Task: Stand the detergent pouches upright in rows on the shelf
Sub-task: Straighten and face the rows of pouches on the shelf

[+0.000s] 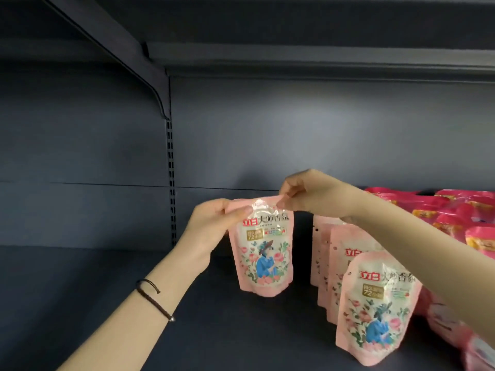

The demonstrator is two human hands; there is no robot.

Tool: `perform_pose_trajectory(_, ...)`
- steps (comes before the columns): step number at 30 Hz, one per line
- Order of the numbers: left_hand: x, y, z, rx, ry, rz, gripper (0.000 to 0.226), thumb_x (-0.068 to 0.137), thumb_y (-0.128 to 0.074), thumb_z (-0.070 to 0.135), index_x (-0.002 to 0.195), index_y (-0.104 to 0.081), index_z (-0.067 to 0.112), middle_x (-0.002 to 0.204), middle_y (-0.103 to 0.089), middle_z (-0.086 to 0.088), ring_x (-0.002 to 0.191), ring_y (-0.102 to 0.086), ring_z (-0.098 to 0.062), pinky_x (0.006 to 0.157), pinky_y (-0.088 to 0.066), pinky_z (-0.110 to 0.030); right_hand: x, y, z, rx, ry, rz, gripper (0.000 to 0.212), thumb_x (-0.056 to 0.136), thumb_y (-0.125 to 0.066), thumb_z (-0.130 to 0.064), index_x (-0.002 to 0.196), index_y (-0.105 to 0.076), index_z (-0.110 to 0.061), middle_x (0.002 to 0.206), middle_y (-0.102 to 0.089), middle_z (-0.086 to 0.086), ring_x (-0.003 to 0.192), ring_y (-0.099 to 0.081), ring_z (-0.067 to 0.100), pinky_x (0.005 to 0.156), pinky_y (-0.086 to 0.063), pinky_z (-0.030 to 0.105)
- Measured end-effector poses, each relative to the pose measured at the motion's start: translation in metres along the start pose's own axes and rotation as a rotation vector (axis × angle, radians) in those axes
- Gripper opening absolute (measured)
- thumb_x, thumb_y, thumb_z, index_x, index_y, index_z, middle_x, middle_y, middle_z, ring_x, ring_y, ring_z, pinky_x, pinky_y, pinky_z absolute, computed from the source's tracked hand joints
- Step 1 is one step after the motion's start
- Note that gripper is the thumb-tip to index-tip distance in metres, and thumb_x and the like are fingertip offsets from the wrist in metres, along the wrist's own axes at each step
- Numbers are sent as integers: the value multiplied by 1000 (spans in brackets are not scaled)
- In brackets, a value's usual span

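Pouch: upright, base at the shelf, apart from the standing row to its right; we judge it opens a new row.
Left hand: pinches its top-left corner, to steady it.
Right hand: pinches its top-right corner.

Left of the held pouch, the shelf deck lies open back to the rear panel. A narrow gap separates that pouch from the row of pale pink pouches to its right. The right forearm crosses above this row. Dark pink packs block the far right. The upper shelf and its bracket sit well overhead.
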State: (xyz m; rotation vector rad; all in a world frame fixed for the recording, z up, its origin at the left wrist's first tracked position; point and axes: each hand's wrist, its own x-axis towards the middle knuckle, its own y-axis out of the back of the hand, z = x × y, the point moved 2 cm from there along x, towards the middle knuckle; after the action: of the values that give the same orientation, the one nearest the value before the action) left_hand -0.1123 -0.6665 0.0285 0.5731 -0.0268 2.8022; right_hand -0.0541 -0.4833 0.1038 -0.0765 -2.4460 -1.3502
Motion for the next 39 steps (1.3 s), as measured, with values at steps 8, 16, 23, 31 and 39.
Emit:
perform_pose_trajectory(8, -39, -19, 30, -278, -125, 135, 23, 80, -72, 21, 90, -67, 1, 84, -73, -8, 79, -72, -22, 69, -57, -32, -51, -6, -13, 502, 32, 252, 2, 90, -64, -10, 90, -63, -9, 79, -74, 3, 76, -71, 19, 73, -59, 34)
perform_pose_trajectory(16, -92, -73, 25, -314, -269, 121, 21, 84, -71, 22, 88, -64, 2, 92, -67, -23, 87, -67, -38, 76, -57, -53, -135, -32, 14, 1059, -91, 536, 16, 87, -66, -12, 102, -65, -6, 73, -68, 4, 65, -64, 16, 61, -53, 26)
perform_pose_trajectory(23, -113, -135, -5, -384, -166, 73, 19, 79, -71, 33, 83, -66, 14, 83, -73, -2, 81, -72, -21, 65, -57, -29, -171, -38, 57, 1284, -93, 653, 18, 77, -70, -14, 94, -67, -8, 85, -72, 8, 74, -70, 16, 63, -57, 26)
perform_pose_trajectory(31, -119, -190, -27, -252, -205, 151, 23, 82, -67, 42, 91, -66, 20, 90, -73, 0, 87, -71, -16, 70, -58, -29, -193, -33, 114, 1036, -57, 656, 26, 82, -66, -27, 105, -64, -17, 90, -73, 3, 84, -70, 15, 68, -55, 20)
perform_pose_trajectory(39, -171, -190, -65, 197, -96, 187, 76, 79, -69, 34, 139, -24, 45, 136, -49, 18, 120, -51, 4, 90, -47, -12, -228, -59, 131, 438, -46, 615, 91, 77, -77, -13, 134, -21, -57, 124, -53, -15, 107, -57, 2, 82, -51, 20)
